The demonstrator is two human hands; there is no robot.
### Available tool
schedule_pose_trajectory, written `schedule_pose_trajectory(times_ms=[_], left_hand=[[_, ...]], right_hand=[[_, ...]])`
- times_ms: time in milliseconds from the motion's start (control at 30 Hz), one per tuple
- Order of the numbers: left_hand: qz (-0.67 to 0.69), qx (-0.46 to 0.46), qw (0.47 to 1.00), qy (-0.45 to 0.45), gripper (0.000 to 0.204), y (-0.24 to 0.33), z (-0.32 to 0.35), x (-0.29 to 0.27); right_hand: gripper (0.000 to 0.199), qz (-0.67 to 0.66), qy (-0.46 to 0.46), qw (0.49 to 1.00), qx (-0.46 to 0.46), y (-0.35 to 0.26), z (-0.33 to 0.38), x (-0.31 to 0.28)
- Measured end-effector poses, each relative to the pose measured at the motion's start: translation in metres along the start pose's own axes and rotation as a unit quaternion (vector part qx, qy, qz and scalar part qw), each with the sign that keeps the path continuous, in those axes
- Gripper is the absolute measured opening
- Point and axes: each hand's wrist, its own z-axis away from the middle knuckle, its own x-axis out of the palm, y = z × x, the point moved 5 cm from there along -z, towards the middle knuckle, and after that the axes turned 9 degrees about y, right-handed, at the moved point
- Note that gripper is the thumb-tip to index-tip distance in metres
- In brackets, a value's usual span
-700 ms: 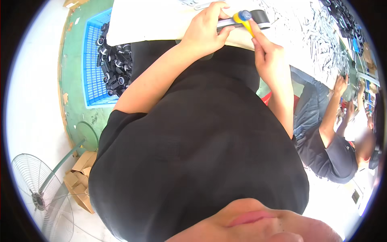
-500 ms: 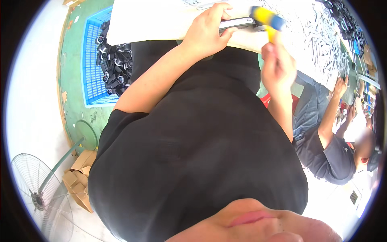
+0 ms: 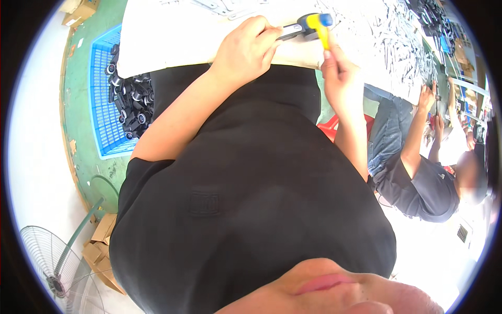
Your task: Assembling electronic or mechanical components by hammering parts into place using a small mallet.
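My left hand [image 3: 247,52] is closed around a black-and-silver handle-like part [image 3: 290,32] over the table's near edge. The part's thicker black end points right, away from my fingers. In my right hand [image 3: 342,78] is a small mallet [image 3: 323,37] with a yellow handle and a blue end on its head. The mallet head lies at the part's black end, overlapping it in view; motion blur hides whether they touch.
Flat silver pieces [image 3: 222,8] lie on the white tabletop [image 3: 172,36], with a large heap of metal pieces [image 3: 402,47] to the right. A blue basket [image 3: 102,112] of black parts stands left, near a fan [image 3: 55,282] and cardboard boxes [image 3: 99,256]. A co-worker [image 3: 418,183] sits at right.
The mallet head has come down and left onto the black end of the held part. My left hand has shifted left, still gripping the part; the whole view has shifted a little.
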Motion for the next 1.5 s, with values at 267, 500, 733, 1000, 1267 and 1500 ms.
schedule_pose_trajectory(times_ms=[267,500,733,1000,1267,1500], left_hand=[[-0.006,0.018,1.000,0.021,0.023,0.002,-0.002,0.002],[-0.008,0.030,0.999,0.035,0.023,0.001,0.000,0.004],[-0.002,0.038,0.998,0.041,0.023,-0.001,0.002,-0.002],[-0.020,0.054,0.998,0.039,0.024,-0.002,0.005,-0.002],[-0.049,0.054,0.997,0.040,0.018,0.002,0.002,-0.005],[-0.070,0.020,0.997,0.009,0.022,0.009,-0.006,-0.002]], right_hand=[[0.041,0.079,-0.012,0.993,-0.084,-0.022,-0.001,0.009],[0.041,0.006,0.074,0.997,-0.039,-0.003,-0.003,-0.004],[0.029,-0.105,0.138,0.985,-0.017,-0.001,-0.012,-0.028],[0.030,-0.008,0.084,0.996,-0.018,-0.010,-0.008,-0.020],[0.039,0.105,-0.025,0.994,0.007,0.004,-0.001,-0.006],[0.052,-0.141,-0.051,0.987,0.049,0.012,0.009,-0.010]])
